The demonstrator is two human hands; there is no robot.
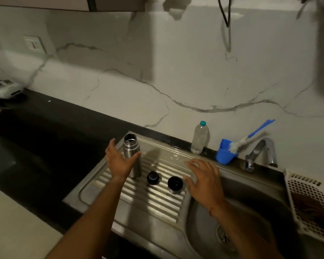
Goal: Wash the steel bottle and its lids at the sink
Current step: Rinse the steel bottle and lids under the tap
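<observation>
— Where does the steel bottle [131, 147] stand?

— Upright and without lid, at the far left corner of the ribbed draining board [157, 204]. Its two lids lie in front of it on the same ribs: a dark stopper lid [153, 177] just to the right of the bottle's base, and a cup lid [175, 185] with its opening up, a little more to the right.

— And around them?

— The sink bowl [241, 212] is to the right of the board, with the tap [263, 152] behind it. Along the back edge stand a clear plastic bottle [199, 139] and a blue cup [224, 154] that holds a brush [251, 139]. A white basket [307, 200] sits at the far right. To the left goes a dark surface [45, 128]; behind is a pale wall [176, 71] with grey veins and a socket [34, 43]. The light is dim.

— What do the hands do?

— The left hand [120, 162] is open, with the palm turned to the bottle. The thumb lies across the bottle's front and the fingers reach up beside its left; I cannot tell if they touch it. The right hand [204, 178] is flat, with the palm down and the fingers spread, and it holds nothing. It hovers over the right end of the board, the thumb near the cup lid.

— And the arms?

— Both come from the bottom edge, bare, and point away from the person. The right forearm passes above the sink bowl.
</observation>
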